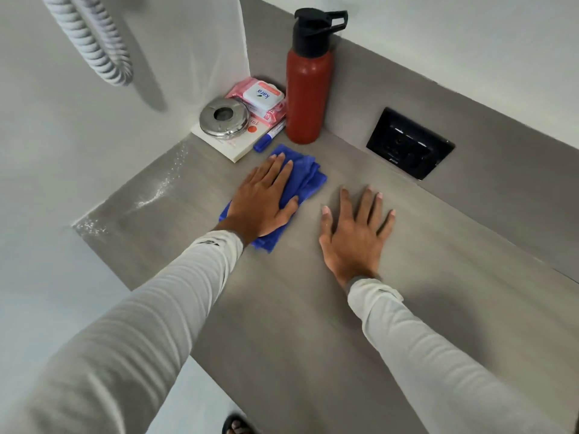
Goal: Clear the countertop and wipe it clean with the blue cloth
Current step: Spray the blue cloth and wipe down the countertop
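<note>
Blue cloth [300, 180] lies under my flat left hand [261, 202], wiping the surface [313, 308]; my right hand [354, 233] rests flat, its grip wide and empty. I judge clearing done, with bottle [308, 89] and oddments cornered, wiping unfinished.

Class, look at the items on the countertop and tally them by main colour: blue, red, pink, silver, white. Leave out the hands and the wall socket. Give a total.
Blue: 2, the blue cloth and the marker pen
Red: 1, the bottle
Pink: 1, the wipes pack
Silver: 1, the steel lid
White: 1, the book
Total: 6

Soft even light, wide-angle warp, blurred sleeves
</note>
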Action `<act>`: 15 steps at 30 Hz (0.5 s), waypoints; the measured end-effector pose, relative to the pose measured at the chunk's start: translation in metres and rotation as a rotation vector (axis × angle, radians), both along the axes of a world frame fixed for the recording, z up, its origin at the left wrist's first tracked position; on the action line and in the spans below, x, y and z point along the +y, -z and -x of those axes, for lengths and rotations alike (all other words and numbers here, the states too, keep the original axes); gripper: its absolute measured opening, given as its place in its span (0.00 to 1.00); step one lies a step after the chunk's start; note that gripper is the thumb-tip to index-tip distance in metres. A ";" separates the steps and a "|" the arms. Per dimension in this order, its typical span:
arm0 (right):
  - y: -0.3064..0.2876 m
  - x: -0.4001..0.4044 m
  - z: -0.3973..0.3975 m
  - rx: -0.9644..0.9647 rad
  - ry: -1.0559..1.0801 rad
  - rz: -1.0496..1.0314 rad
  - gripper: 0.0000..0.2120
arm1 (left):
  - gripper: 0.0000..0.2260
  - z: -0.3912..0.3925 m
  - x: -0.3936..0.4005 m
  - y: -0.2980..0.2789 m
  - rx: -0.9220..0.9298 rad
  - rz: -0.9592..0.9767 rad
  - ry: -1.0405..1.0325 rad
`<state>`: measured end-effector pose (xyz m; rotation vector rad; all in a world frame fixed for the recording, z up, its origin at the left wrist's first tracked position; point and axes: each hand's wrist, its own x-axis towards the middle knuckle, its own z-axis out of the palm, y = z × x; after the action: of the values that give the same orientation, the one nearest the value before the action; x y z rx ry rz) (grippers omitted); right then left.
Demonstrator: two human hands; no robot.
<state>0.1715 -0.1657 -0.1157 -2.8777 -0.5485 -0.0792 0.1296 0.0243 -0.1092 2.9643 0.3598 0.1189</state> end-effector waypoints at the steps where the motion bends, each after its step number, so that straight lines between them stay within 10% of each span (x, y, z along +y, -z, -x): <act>1: -0.001 0.000 0.000 0.004 0.000 0.011 0.28 | 0.31 -0.008 0.000 0.000 -0.004 0.002 0.011; 15: -0.001 0.004 -0.001 0.011 0.015 0.001 0.29 | 0.30 -0.032 0.015 -0.005 -0.033 -0.063 0.205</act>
<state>0.1730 -0.1615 -0.1151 -2.8814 -0.5254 -0.0657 0.1617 0.0390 -0.1045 3.0353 0.0473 0.1577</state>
